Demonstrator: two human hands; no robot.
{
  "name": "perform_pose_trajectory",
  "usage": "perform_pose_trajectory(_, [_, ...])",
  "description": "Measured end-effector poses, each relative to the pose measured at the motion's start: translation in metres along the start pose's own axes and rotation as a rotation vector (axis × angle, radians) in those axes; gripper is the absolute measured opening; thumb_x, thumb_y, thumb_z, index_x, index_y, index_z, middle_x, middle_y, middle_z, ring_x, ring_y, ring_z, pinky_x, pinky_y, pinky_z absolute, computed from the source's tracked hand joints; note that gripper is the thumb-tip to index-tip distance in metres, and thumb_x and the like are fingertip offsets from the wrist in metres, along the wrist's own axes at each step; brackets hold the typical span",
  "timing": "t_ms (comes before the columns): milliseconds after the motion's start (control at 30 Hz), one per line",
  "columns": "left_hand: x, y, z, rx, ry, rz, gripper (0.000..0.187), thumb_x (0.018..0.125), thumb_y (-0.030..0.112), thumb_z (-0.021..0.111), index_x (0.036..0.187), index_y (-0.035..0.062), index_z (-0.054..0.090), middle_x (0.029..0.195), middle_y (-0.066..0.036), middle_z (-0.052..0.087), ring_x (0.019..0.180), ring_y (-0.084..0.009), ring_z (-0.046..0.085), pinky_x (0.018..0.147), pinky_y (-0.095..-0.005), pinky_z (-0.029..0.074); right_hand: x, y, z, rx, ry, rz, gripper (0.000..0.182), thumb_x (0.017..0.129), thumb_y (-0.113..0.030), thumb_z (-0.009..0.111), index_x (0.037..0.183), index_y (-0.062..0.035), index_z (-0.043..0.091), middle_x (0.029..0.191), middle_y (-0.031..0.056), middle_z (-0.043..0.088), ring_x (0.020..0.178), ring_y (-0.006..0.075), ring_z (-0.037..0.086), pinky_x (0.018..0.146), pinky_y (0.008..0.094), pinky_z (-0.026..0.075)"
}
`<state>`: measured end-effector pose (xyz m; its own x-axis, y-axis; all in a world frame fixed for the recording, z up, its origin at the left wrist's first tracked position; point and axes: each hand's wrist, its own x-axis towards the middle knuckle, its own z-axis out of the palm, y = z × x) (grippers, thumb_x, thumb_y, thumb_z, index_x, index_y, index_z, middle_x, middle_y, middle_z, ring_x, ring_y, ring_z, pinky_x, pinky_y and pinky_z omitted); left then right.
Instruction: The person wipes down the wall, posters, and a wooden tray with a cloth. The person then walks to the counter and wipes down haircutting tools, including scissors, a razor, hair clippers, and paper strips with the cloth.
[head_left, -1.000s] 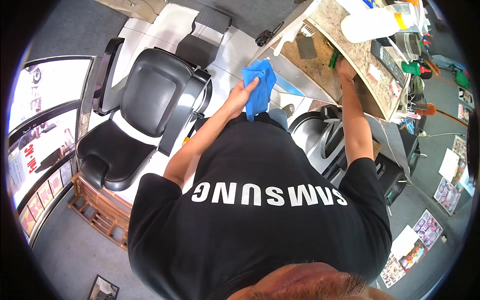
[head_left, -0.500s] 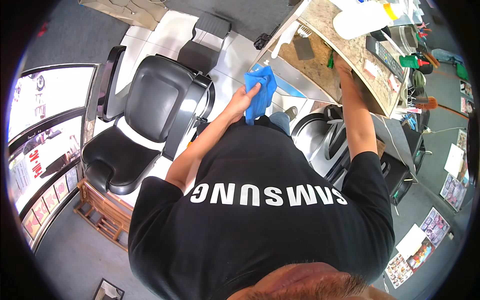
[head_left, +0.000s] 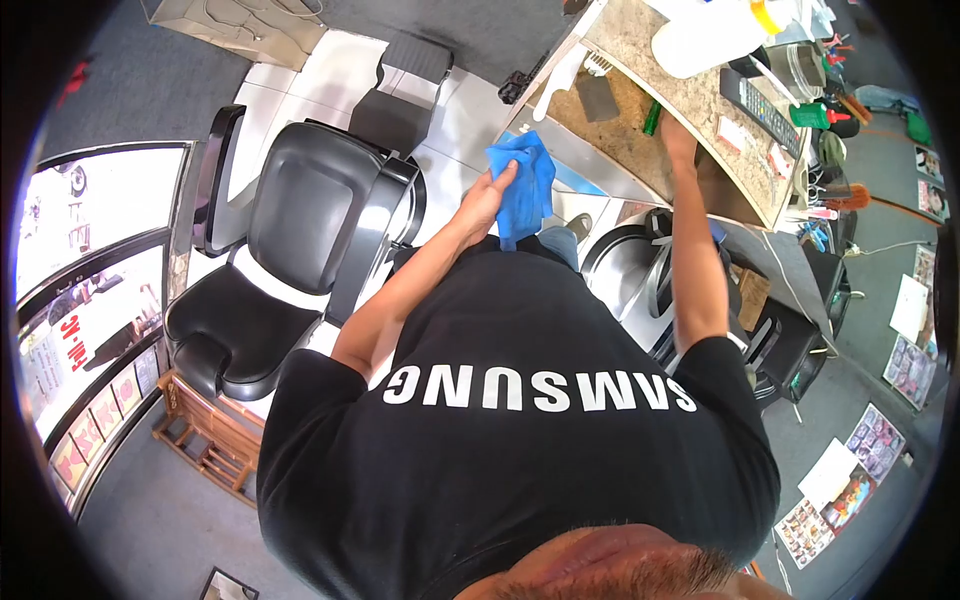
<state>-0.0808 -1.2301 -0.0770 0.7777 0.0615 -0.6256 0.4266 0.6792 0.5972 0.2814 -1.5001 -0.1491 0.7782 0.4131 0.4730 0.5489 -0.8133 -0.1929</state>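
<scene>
a person in a black shirt (head_left: 520, 440) stood at a granite counter (head_left: 700, 105), seen from a camera on the head. the left hand (head_left: 487, 200) was clenched around a bunched blue cloth (head_left: 525, 185), thumb pressed into the folds, and held it in the air just in front of the counter's near edge, above the white floor (head_left: 330, 60). the cloth hung down from the fist toward the shirt and touched nothing else that could be seen.

the right hand (head_left: 680, 135) reached onto the counter with the arm stretched out. it lay just beside a small green thing (head_left: 651, 118); whether the fingers gripped it or only rested there could not be told, as the hand was blurred and seen from behind.

a white bottle (head_left: 705, 35) with a yellow cap lay on its side at the counter's far end. a black remote (head_left: 760, 110) lay near the right edge, and a dark flat pad (head_left: 597, 100) sat near the left corner. a black barber chair (head_left: 300, 230) stood to the left, well apart from both hands.
</scene>
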Motion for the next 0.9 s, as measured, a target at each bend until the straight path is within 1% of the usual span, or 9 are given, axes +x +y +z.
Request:
perform_pose_trajectory(67, [0.003,0.002,0.000,-0.107,-0.011,-0.006,0.060,0.107,0.048,0.053,0.145,0.0019,0.048,0.138,-0.014,0.060,0.125,-0.0247,0.061,0.107,-0.0408,0.049,-0.026,-0.030,-0.033,0.425,-0.072,0.449,0.032,0.095,-0.025,0.063,0.114,0.0006,0.064,0.102,0.0161,0.068,0.079,0.0282,0.069,0.071,0.0404,0.057])
perform_pose_trajectory(100, [0.002,0.006,0.001,-0.143,-0.019,-0.009,0.061,0.107,0.048,0.053,0.146,0.0019,0.047,0.140,-0.015,0.059,0.127,-0.0251,0.059,0.108,-0.0417,0.049,-0.035,-0.060,-0.065,0.835,-0.283,0.903,0.031,0.094,-0.022,0.062,0.114,0.0007,0.061,0.098,0.0127,0.065,0.074,0.0227,0.068,0.065,0.0365,0.056])
perform_pose_trajectory(267, [0.006,0.006,0.005,-0.237,-0.061,-0.007,0.066,0.106,0.051,0.051,0.150,0.0030,0.042,0.146,-0.015,0.055,0.134,-0.0259,0.054,0.112,-0.0445,0.046,-0.105,-0.185,-0.132,1.297,-0.197,0.841,0.048,0.092,-0.010,0.059,0.137,-0.0037,0.043,0.090,0.0079,0.058,0.070,0.0147,0.059,0.062,0.0294,0.049])
perform_pose_trajectory(367, [0.007,0.010,0.016,-0.269,-0.112,0.008,0.070,0.105,0.056,0.049,0.151,0.0035,0.040,0.148,-0.015,0.053,0.136,-0.0267,0.053,0.112,-0.0456,0.045,-0.121,-0.220,-0.136,1.238,-0.403,0.643,0.050,0.095,-0.004,0.055,0.143,-0.0057,0.039,0.095,0.0096,0.059,0.067,0.0121,0.054,0.059,0.0277,0.045])
perform_pose_trajectory(567, [0.004,0.014,0.027,-0.326,-0.147,0.058,0.075,0.104,0.062,0.045,0.152,0.0047,0.037,0.145,-0.014,0.053,0.132,-0.0285,0.053,0.113,-0.0487,0.042,-0.135,-0.257,-0.107,0.710,-0.342,0.202,0.060,0.091,0.000,0.061,0.146,-0.0033,0.038,0.119,0.0099,0.059,0.102,0.0185,0.063,0.081,0.0267,0.052])
perform_pose_trajectory(667, [0.003,0.014,0.022,-0.365,-0.105,0.056,0.074,0.104,0.062,0.045,0.152,0.0053,0.038,0.144,-0.013,0.053,0.132,-0.0294,0.053,0.113,-0.0491,0.042,-0.132,-0.255,-0.106,0.672,-0.403,0.139,0.060,0.089,0.002,0.062,0.145,-0.0022,0.039,0.118,0.0121,0.060,0.094,0.0192,0.066,0.074,0.0287,0.054])
perform_pose_trajectory(767, [0.000,0.014,0.006,-0.401,-0.082,0.055,0.074,0.104,0.062,0.044,0.152,0.0058,0.038,0.147,-0.013,0.052,0.135,-0.0303,0.051,0.115,-0.0494,0.040,-0.114,-0.273,-0.141,1.272,-0.650,0.631,0.052,0.090,-0.009,0.065,0.136,-0.0015,0.042,0.097,0.0099,0.063,0.069,0.0191,0.065,0.055,0.0291,0.051])
perform_pose_trajectory(867, [-0.003,0.012,-0.008,-0.398,0.016,0.111,0.075,0.104,0.063,0.045,0.153,0.0059,0.038,0.150,-0.013,0.051,0.138,-0.0303,0.049,0.115,-0.0496,0.039,-0.100,-0.257,-0.153,1.728,-0.989,0.874,0.050,0.095,-0.014,0.060,0.142,-0.0071,0.044,0.094,0.0079,0.058,0.057,0.0102,0.052,0.046,0.0252,0.040])
perform_pose_trajectory(900, [-0.004,0.012,-0.014,-0.381,0.042,0.143,0.075,0.104,0.063,0.045,0.153,0.0060,0.039,0.151,-0.013,0.051,0.139,-0.0301,0.049,0.116,-0.0496,0.039,-0.094,-0.255,-0.158,1.830,-1.120,0.849,0.047,0.099,-0.025,0.059,0.141,-0.0090,0.045,0.085,0.0048,0.053,0.053,0.0077,0.043,0.045,0.0224,0.034])
